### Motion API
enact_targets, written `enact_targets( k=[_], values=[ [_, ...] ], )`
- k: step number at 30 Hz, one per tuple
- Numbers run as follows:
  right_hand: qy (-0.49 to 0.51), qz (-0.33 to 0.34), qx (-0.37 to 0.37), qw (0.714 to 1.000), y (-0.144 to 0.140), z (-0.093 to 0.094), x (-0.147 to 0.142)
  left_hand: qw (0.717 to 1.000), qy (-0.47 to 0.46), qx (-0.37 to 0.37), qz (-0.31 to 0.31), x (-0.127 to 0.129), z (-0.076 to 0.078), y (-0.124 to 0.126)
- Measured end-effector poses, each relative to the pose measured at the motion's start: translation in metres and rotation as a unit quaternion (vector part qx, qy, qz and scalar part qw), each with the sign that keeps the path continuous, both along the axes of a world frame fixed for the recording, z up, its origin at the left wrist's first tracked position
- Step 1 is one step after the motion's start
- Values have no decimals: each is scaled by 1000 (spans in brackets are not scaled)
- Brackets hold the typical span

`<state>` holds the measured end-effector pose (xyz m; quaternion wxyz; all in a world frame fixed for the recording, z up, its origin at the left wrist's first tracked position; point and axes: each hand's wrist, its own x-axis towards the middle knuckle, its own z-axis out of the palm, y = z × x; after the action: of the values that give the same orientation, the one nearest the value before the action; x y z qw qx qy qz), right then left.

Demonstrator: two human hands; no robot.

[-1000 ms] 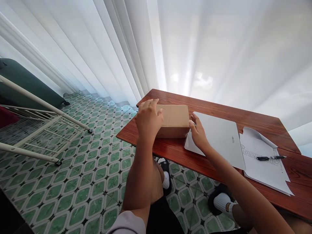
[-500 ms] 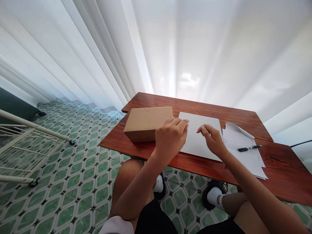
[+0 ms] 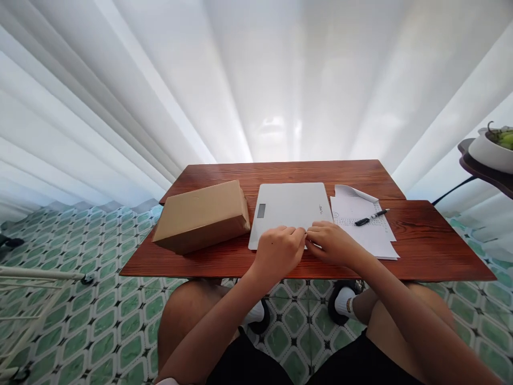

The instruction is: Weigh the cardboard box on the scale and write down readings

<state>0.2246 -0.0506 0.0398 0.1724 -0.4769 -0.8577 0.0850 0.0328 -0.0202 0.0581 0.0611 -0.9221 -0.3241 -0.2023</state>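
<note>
My left hand (image 3: pixel 279 249) is closed, knuckles up, over the front edge of a flat white scale (image 3: pixel 290 206). Fingertip to fingertip with it, my right hand (image 3: pixel 332 243) is also closed, fingers pressed together. Whether anything small is pinched between them cannot be made out. The scale lies flat on the wooden table and has a small grey display at its left; part of its front edge is hidden by my hands. To the left of the scale sits a closed brown cardboard box (image 3: pixel 204 214), turned slightly askew.
Sheets of paper (image 3: pixel 377 243) with writing lie right of the scale, a black pen (image 3: pixel 371 217) on top. The wooden table (image 3: pixel 428 240) ends just before my knees. A white bowl (image 3: pixel 491 149) stands on a dark stand at far right. White curtains hang behind.
My hands, apart before, have come together and lowered to the scale's front edge. The view has turned to the right, bringing the bowl into sight and uncovering the scale's display.
</note>
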Motion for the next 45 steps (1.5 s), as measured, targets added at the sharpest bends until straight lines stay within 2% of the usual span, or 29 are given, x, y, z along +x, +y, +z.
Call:
enact_targets(
  k=[3,7,11,15,19,24,28,31,36,41,45],
  values=[
    [-26,-6,-16,1000,1,-4,5,1000,7,10,-11,5,-9,-1],
    [-63,-8,-20,998,5,-5,10,998,-3,59,-29,11,-20,-2],
    [-68,-25,-14,997,5,1,16,994,-12,110,-19,13,-22,-2],
    [-75,-156,-30,984,7,10,32,990,-24,141,-6,13,-15,0],
    [-66,-265,-45,961,11,15,64,987,-21,157,-24,23,-6,0],
    [-45,-376,-70,923,9,8,109,979,-7,166,-115,59,2,-8],
    [-36,-438,-93,893,2,1,137,964,2,176,-200,95,1,-18],
    [-34,-463,-119,878,-4,-4,152,952,17,180,-246,121,-8,-25],
    [-32,-468,-167,867,-9,-14,167,935,92,147,-310,152,-35,-31],
    [-41,-463,-198,863,-6,-26,173,913,119,138,-366,168,-59,-30],
    [-52,-465,-181,865,-3,-31,173,912,117,113,-377,171,-69,-28]
  ],
)
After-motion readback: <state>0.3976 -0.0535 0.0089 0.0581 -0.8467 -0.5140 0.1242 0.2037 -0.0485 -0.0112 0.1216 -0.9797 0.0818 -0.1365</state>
